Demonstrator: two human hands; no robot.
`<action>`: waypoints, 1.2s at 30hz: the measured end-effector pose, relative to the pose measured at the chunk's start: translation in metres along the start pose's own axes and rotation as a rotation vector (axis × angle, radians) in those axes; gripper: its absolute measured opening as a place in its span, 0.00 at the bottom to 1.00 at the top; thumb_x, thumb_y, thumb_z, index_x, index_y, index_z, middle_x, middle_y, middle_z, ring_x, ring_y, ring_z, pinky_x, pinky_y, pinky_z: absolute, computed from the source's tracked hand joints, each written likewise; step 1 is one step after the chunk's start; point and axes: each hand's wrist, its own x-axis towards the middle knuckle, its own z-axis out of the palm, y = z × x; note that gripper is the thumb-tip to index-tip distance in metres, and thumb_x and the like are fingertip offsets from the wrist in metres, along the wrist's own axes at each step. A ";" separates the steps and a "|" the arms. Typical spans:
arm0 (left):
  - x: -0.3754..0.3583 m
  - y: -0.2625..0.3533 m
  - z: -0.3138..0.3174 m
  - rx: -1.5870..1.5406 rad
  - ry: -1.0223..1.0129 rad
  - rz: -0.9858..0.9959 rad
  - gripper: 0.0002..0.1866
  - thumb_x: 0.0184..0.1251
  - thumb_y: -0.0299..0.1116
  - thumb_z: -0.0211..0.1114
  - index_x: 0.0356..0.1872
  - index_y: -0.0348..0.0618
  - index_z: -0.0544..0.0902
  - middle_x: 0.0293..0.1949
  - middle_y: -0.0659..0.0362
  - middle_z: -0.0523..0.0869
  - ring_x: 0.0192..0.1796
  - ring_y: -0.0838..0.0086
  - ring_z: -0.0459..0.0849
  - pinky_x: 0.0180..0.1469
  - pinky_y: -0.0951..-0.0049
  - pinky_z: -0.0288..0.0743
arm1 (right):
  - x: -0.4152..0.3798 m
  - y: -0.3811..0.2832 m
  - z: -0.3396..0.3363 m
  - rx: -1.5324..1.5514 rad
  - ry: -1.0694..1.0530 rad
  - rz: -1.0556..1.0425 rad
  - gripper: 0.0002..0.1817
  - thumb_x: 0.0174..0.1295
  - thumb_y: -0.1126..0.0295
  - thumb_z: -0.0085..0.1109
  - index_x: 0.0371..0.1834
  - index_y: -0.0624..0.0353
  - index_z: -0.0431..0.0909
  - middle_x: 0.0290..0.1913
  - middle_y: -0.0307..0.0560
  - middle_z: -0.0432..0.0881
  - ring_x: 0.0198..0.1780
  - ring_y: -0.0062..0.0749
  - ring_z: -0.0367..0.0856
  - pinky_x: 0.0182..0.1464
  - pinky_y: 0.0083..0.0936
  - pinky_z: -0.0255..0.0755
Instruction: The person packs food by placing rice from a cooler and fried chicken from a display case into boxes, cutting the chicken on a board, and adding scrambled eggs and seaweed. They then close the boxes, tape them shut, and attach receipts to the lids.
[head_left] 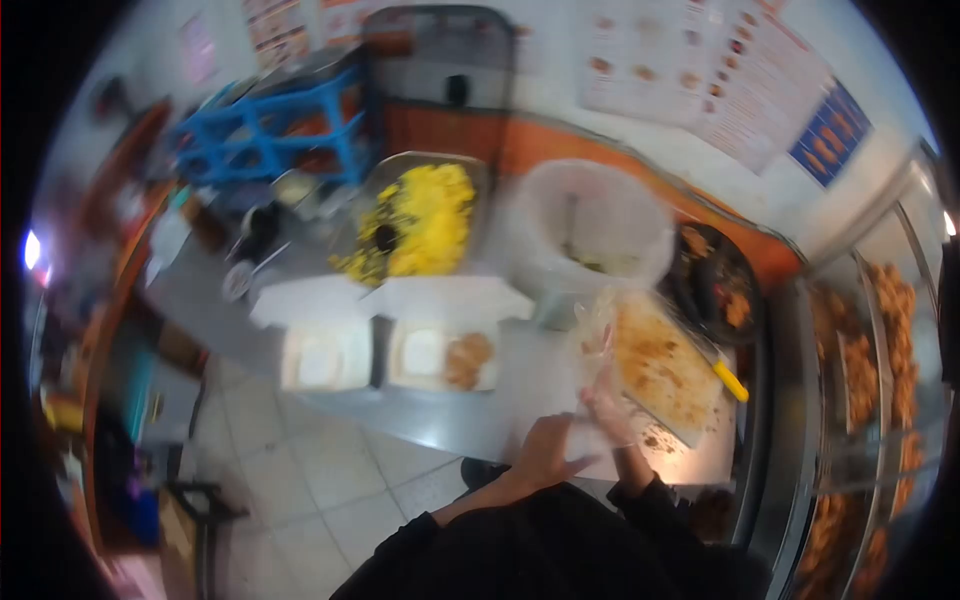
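Note:
Clear thin plastic, which looks like a disposable glove [596, 325], covers my right hand [604, 405], blurred by motion. The fingers of that hand point up and away from me, stretched out. My left hand [545, 452] is at its wrist, thumb and fingers around the loose plastic edge; the exact grip is smeared. Just right of my right hand lies a stained white cutting board [665, 365] with brown crumbs. A yellow-handled knife [731, 381] rests at its right edge. To the left stand two open white takeaway boxes, one with brown food pieces [467, 360], the other box [327, 362] without them.
A tray [345, 235] of yellow food stands behind the boxes. A large translucent tub [595, 215] is beside it, and a black pan [715, 280] with food is behind the board. A glass cabinet [815, 480] with fried food borders the right. Blue crates [270, 130] are at back left.

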 end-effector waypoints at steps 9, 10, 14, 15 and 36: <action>0.012 0.008 0.155 -0.174 -0.323 0.373 0.06 0.52 0.30 0.59 0.32 0.43 0.78 0.30 0.57 0.80 0.33 0.64 0.77 0.38 0.66 0.69 | -0.024 0.045 -0.153 0.392 0.552 0.033 0.36 0.58 0.52 0.45 0.66 0.48 0.42 0.63 0.52 0.49 0.63 0.42 0.51 0.62 0.32 0.46; 0.015 0.007 0.162 -0.163 -0.326 0.386 0.06 0.52 0.30 0.59 0.32 0.43 0.78 0.30 0.57 0.80 0.33 0.64 0.77 0.38 0.66 0.69 | -0.017 0.055 -0.179 0.055 0.603 0.144 0.34 0.57 0.54 0.47 0.66 0.47 0.46 0.59 0.57 0.57 0.60 0.43 0.59 0.60 0.31 0.53; 0.030 -0.008 0.157 -0.041 -0.301 0.336 0.07 0.57 0.33 0.57 0.34 0.44 0.80 0.33 0.55 0.81 0.38 0.63 0.78 0.44 0.67 0.68 | 0.008 0.170 -0.274 -0.865 0.516 0.551 0.32 0.50 0.60 0.52 0.62 0.43 0.56 0.51 0.60 0.70 0.42 0.51 0.76 0.44 0.39 0.69; 0.034 -0.020 0.153 0.017 -0.236 0.255 0.08 0.58 0.33 0.56 0.34 0.44 0.80 0.33 0.55 0.81 0.38 0.62 0.78 0.44 0.67 0.68 | 0.017 0.187 -0.293 -0.857 0.522 0.530 0.32 0.50 0.60 0.52 0.62 0.43 0.56 0.51 0.60 0.70 0.42 0.51 0.76 0.44 0.39 0.69; 0.129 -0.007 0.122 0.379 0.212 0.148 0.08 0.59 0.32 0.55 0.31 0.40 0.79 0.30 0.53 0.81 0.34 0.60 0.78 0.39 0.65 0.68 | -0.105 0.164 -0.252 -0.611 0.096 -0.367 0.16 0.52 0.69 0.54 0.45 0.57 0.74 0.44 0.51 0.76 0.37 0.36 0.78 0.36 0.29 0.72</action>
